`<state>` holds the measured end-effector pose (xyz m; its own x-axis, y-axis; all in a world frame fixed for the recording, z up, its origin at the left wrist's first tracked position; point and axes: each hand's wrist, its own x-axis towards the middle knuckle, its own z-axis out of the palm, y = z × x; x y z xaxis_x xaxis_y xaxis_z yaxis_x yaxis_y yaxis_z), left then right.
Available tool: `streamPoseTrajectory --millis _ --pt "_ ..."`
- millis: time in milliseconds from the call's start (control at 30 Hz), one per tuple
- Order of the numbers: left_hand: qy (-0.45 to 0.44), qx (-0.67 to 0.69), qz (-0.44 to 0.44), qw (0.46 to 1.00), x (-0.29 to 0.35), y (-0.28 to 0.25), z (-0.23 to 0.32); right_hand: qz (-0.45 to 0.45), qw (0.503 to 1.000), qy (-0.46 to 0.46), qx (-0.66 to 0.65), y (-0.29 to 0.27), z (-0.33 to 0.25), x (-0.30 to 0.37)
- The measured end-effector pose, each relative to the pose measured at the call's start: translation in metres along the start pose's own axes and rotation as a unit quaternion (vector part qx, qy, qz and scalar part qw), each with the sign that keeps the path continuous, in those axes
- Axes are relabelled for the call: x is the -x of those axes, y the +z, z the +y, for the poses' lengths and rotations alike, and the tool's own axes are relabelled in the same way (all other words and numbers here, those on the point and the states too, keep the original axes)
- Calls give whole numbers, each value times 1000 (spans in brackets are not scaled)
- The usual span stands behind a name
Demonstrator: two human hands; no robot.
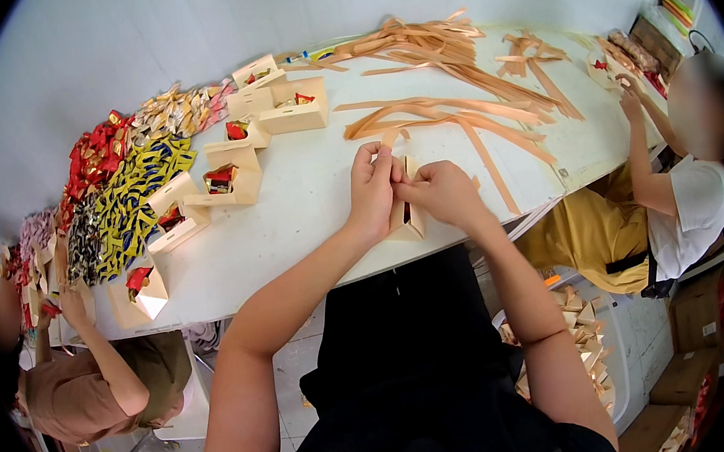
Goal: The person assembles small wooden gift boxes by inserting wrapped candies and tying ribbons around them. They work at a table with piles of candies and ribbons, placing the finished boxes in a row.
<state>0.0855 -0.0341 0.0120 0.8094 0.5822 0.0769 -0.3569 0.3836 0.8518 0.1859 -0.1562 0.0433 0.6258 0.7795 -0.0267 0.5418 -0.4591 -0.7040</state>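
Many loose ribbons (441,48) beyond nearest box (416,221)

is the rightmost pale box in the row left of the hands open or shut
Open: the top of the pale box is uncovered, and a red packet shows inside.

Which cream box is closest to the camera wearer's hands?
The box at the near edge of the table, under the left hand and right hand; the open boxes holding packets stand farther off, leftward.
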Motion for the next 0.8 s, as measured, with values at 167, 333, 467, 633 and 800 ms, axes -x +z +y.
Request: streamPoseTrajectory --millis 167,333,467,633,800 --pt "47 -60 -45 996 -11 -10 -18 -193 965 29 -175 -73 -3 -9" --pt "145 -270 -120 944 12 9 -8 -118 960 -33 -250 -83 -30 -17" --pt "177 -298 -97 933 10 3 -11 -132 913 -164 -350 -54 -50 -23" --pt "80 -156 -72 982 1 -13 -24 126 946 -242 -172 -47 -32 -17" --pt "80 -185 -68 977 5 -5 -16 13 980 -169 -101 -52 6 1"
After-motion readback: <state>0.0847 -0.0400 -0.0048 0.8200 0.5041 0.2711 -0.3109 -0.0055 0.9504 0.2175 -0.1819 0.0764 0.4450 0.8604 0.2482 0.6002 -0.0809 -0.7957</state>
